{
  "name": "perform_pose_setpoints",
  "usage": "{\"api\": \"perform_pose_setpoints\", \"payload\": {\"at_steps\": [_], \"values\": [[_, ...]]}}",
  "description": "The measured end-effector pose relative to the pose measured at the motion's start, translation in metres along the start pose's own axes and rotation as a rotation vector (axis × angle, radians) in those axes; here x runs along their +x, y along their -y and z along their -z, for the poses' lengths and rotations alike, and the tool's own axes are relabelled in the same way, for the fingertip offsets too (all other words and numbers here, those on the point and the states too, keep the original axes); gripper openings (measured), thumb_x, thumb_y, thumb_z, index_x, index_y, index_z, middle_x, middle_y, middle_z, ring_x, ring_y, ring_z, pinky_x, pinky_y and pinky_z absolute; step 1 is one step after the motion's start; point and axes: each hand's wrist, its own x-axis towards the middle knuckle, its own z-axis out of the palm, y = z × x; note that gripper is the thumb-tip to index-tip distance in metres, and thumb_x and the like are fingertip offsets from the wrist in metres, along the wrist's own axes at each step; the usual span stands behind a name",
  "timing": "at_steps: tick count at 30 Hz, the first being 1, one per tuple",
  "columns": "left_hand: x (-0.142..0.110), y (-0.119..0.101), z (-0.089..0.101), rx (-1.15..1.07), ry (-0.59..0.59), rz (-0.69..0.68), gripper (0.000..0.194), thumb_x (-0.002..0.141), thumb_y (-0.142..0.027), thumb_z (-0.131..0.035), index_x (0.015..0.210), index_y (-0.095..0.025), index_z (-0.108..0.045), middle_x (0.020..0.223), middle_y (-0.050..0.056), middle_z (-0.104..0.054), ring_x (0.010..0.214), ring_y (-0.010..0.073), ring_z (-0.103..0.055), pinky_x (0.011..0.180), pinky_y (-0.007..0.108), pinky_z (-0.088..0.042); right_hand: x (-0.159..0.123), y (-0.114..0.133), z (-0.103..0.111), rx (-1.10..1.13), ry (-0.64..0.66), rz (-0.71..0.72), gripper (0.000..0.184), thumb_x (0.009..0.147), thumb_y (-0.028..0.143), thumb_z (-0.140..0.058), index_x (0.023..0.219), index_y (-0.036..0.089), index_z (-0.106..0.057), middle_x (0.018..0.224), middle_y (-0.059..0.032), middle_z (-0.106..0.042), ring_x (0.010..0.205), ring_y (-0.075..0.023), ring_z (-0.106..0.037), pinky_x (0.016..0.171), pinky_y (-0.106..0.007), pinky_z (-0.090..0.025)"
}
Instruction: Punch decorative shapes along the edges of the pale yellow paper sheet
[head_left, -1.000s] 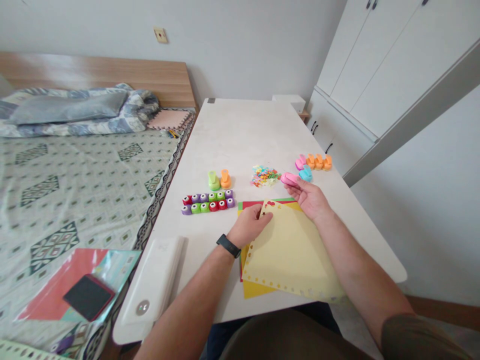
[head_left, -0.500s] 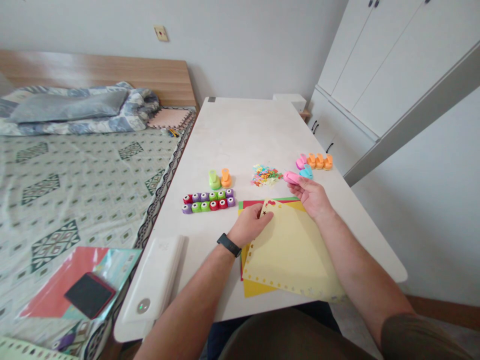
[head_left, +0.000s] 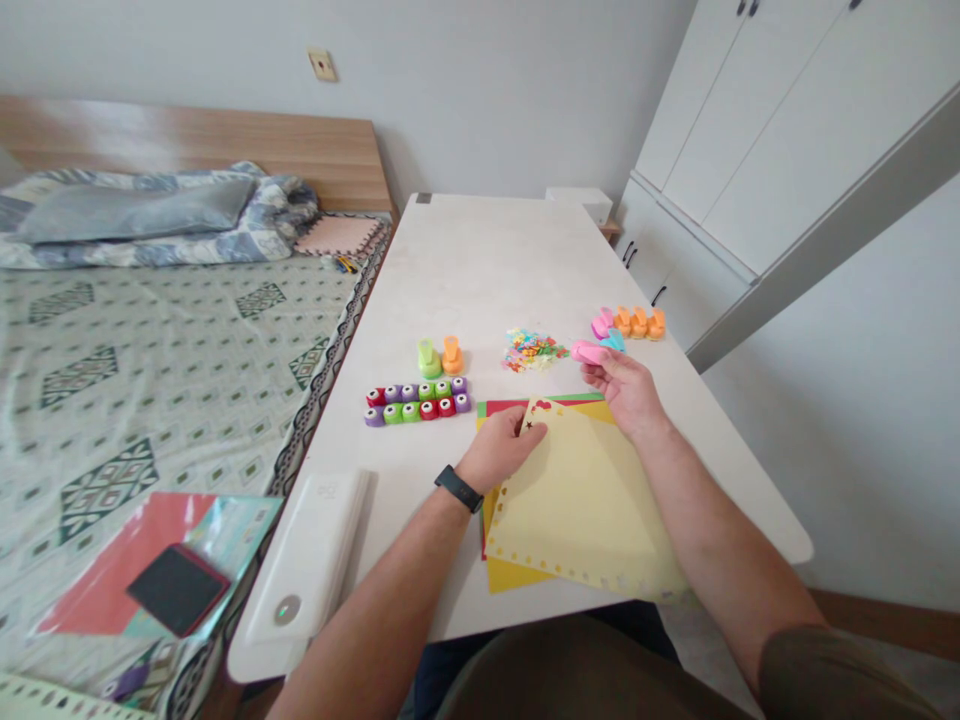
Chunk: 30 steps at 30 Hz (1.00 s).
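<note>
My left hand (head_left: 501,450) pinches the upper left corner of a pale yellow sheet (head_left: 585,505) whose edges carry punched holes. This sheet lies on a stack of coloured paper (head_left: 501,408) at the table's front. My right hand (head_left: 626,392) holds a pink paper punch (head_left: 586,352) just beyond the stack, close to a blue punch (head_left: 616,342). A small heap of coloured punched shapes (head_left: 531,351) lies left of the pink punch.
A white table (head_left: 480,270) carries two rows of small punches (head_left: 416,401), a green punch (head_left: 428,360), an orange punch (head_left: 451,357) and orange and pink punches (head_left: 634,323) at the right edge. A white device (head_left: 311,555) lies front left. The bed (head_left: 150,350) borders the left; wardrobes (head_left: 750,120) stand right.
My right hand has carried the pink punch slightly right and away, toward the blue punch. My left hand has stayed on the yellow sheet's corner.
</note>
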Motion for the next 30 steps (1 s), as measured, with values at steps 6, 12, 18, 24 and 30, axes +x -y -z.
{"api": "perform_pose_setpoints", "payload": {"at_steps": [6, 12, 18, 24, 30], "values": [[0.001, 0.002, -0.001, -0.016, -0.006, 0.000, 0.032, 0.088, -0.041, -0.059, 0.105, -0.017, -0.071, 0.099, 0.007, -0.076, 0.079, 0.0212, -0.070, 0.062, 0.026, -0.050, 0.001, -0.006, 0.001, -0.047, 0.011, 0.034, 0.032, 0.075, 0.033, -0.084, 0.102, 0.019, -0.075, 0.098, -0.0067, -0.078, 0.079, -0.0159, -0.073, 0.072, -0.028, -0.062], [0.000, -0.002, -0.001, -0.056, -0.055, 0.032, 0.029, 0.081, -0.039, -0.067, 0.097, -0.016, -0.074, 0.085, 0.006, -0.076, 0.074, 0.0214, -0.068, 0.061, 0.027, -0.051, 0.002, -0.004, 0.001, -0.029, -0.024, 0.060, 0.035, 0.071, 0.031, -0.087, 0.101, 0.019, -0.074, 0.095, -0.0053, -0.078, 0.076, -0.0154, -0.073, 0.071, -0.028, -0.062], [-0.001, -0.004, 0.000, -0.048, -0.079, 0.029, 0.027, 0.079, -0.038, -0.069, 0.093, -0.016, -0.074, 0.078, 0.005, -0.074, 0.071, 0.0205, -0.067, 0.059, 0.026, -0.050, 0.004, 0.034, 0.011, -0.092, -0.019, 0.137, 0.031, 0.075, 0.031, -0.084, 0.103, 0.020, -0.074, 0.098, -0.0063, -0.078, 0.079, -0.0163, -0.072, 0.067, -0.027, -0.060], [0.000, -0.001, 0.000, -0.044, -0.093, 0.031, 0.028, 0.077, -0.038, -0.069, 0.092, -0.015, -0.074, 0.074, 0.004, -0.073, 0.068, 0.0191, -0.065, 0.056, 0.024, -0.047, 0.032, 0.079, 0.055, -0.269, -0.082, 0.163, 0.029, 0.074, 0.026, -0.083, 0.100, 0.020, -0.073, 0.094, -0.0064, -0.077, 0.073, -0.0153, -0.070, 0.058, -0.024, -0.056], [0.001, 0.001, 0.001, 0.005, -0.025, 0.011, 0.035, 0.083, -0.045, -0.063, 0.099, -0.015, -0.072, 0.085, 0.005, -0.075, 0.062, 0.0159, -0.063, 0.052, 0.023, -0.043, 0.065, 0.097, 0.106, -0.528, -0.063, -0.052, 0.019, 0.076, 0.026, -0.079, 0.091, 0.015, -0.075, 0.088, -0.0118, -0.078, 0.064, -0.0147, -0.066, 0.048, -0.023, -0.046]]}}
